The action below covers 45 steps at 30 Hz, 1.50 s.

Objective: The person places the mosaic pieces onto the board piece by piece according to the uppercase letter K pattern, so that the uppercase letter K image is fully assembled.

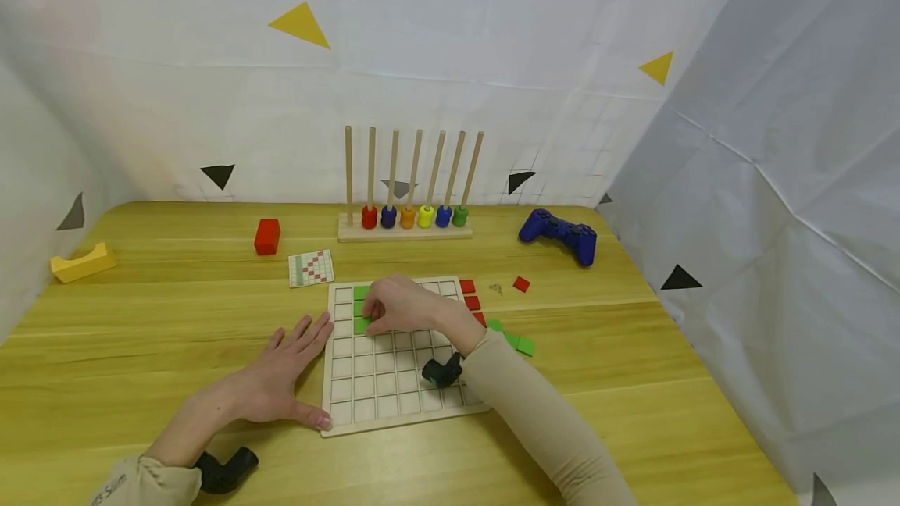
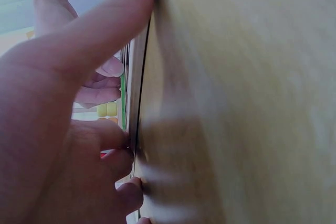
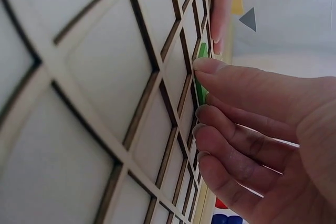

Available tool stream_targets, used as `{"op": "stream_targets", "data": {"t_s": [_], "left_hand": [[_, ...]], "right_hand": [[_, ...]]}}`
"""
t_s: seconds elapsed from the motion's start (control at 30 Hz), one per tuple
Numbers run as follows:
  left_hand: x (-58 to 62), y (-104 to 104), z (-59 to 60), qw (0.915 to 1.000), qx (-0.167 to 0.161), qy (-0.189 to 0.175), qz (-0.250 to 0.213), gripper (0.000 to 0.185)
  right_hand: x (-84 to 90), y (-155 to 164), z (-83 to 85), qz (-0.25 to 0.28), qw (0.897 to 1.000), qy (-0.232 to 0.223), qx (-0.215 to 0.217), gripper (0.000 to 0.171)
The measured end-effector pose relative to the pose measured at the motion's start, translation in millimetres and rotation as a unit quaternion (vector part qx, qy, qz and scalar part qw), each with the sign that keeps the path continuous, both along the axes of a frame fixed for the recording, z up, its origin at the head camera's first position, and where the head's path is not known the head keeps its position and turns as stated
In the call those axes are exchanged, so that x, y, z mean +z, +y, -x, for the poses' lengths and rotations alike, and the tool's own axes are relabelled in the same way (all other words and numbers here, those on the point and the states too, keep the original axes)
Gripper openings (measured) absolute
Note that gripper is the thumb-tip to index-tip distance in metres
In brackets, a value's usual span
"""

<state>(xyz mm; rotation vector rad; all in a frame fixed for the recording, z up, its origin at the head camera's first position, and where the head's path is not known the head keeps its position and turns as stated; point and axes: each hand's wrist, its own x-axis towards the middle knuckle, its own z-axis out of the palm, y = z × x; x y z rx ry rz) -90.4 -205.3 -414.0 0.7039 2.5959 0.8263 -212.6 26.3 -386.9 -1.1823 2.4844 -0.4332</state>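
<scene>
A wooden grid board lies on the table, with a column of green square tiles in its cells near the upper left. My right hand is over the board, thumb and curled fingers at a green tile, which they appear to pinch at the grid's surface. Part of that tile is hidden behind the thumb. With fingers spread, my left hand rests flat on the table, its thumb and fingertips touching the board's left edge.
Red tiles and loose green tiles lie right of the board. A pattern card, a red block and a yellow block are left. Behind stand a peg rack with coloured beads and a blue game controller.
</scene>
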Motion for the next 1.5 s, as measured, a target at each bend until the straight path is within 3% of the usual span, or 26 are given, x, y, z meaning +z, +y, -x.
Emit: {"op": "stream_targets", "data": {"t_s": [0.73, 1.07, 1.33, 1.5], "left_hand": [[-0.1, 0.0, -0.9, 1.0, 0.0, -0.003, 0.0, 0.132], [-0.5, -0.5, -0.7, 1.0, 0.0, 0.001, -0.005, 0.132], [-1.8, -1.0, 0.1, 1.0, 0.0, 0.004, -0.006, 0.133], [-2.6, -0.8, 0.6, 1.0, 0.0, 0.004, -0.005, 0.133]], "right_hand": [[9.1, 13.3, -4.4, -0.001, 0.999, 0.023, 0.026, 0.024], [21.5, 47.2, -4.0, 0.022, 0.999, -0.029, 0.001, 0.029], [22.7, 80.2, 3.1, 0.054, 0.998, -0.036, 0.008, 0.029], [21.5, 101.8, 5.5, 0.061, 0.997, -0.047, -0.009, 0.03]]}}
